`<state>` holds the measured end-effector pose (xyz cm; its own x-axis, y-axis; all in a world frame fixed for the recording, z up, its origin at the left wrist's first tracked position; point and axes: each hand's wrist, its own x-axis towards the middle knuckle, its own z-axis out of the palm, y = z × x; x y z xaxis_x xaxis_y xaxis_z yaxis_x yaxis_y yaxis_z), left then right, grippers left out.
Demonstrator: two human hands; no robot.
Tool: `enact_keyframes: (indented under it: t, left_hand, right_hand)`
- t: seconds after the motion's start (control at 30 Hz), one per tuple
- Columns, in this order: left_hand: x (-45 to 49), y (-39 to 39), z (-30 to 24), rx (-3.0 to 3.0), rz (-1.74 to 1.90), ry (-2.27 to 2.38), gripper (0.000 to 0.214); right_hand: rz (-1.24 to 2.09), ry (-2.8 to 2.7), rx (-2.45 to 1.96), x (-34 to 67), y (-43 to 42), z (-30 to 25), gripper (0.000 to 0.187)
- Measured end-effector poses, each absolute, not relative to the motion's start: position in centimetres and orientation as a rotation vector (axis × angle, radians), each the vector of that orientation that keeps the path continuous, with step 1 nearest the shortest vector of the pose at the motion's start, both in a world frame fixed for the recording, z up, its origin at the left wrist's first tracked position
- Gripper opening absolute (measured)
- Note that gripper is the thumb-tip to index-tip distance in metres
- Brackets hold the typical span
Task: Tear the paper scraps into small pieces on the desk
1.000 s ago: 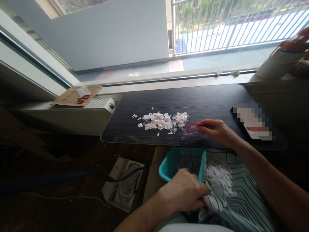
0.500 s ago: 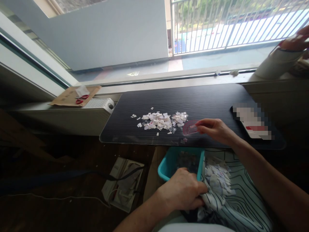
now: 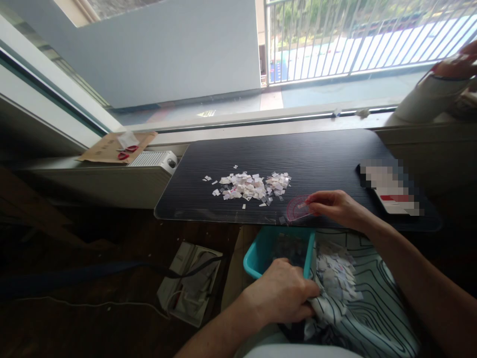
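Observation:
My right hand [image 3: 333, 206] pinches a pink see-through protractor [image 3: 297, 209] low over the front edge of the dark table [image 3: 316, 154]. Just left of it spreads a pile of small white and clear pieces [image 3: 248, 186]; a clear piece lies beside the protractor. My left hand [image 3: 285, 293] is closed on a bunched part of the patterned cloth [image 3: 387, 298], against the near side of a teal tub [image 3: 253, 256]. Dark or clear bits show dimly inside the tub. More white pieces [image 3: 337, 271] rest on the cloth, right of the tub.
A phone-like object [image 3: 391, 191], partly blurred out, lies on the table's right. Red-handled scissors [image 3: 124, 153] sit on a brown envelope [image 3: 100, 149] at the left sill. An open box [image 3: 192, 283] with cables stands on the floor. A person's sleeved arm [image 3: 428, 97] shows at far right.
My right hand has moved slightly right and toward me with the protractor, away from the pile. My left hand has stayed in place.

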<state>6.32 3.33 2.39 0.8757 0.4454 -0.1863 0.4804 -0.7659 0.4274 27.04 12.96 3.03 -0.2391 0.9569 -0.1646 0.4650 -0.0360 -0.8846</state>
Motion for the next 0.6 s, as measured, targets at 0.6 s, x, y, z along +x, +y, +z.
enact_keyframes:
  t: [0.6]
  left_hand:
    - [6.0, 3.4, 2.6, 2.580, -0.107, 0.683, 0.016]
  right_hand:
    - [1.232, -1.565, -1.456, 27.0, 13.7, 2.2, 0.029]
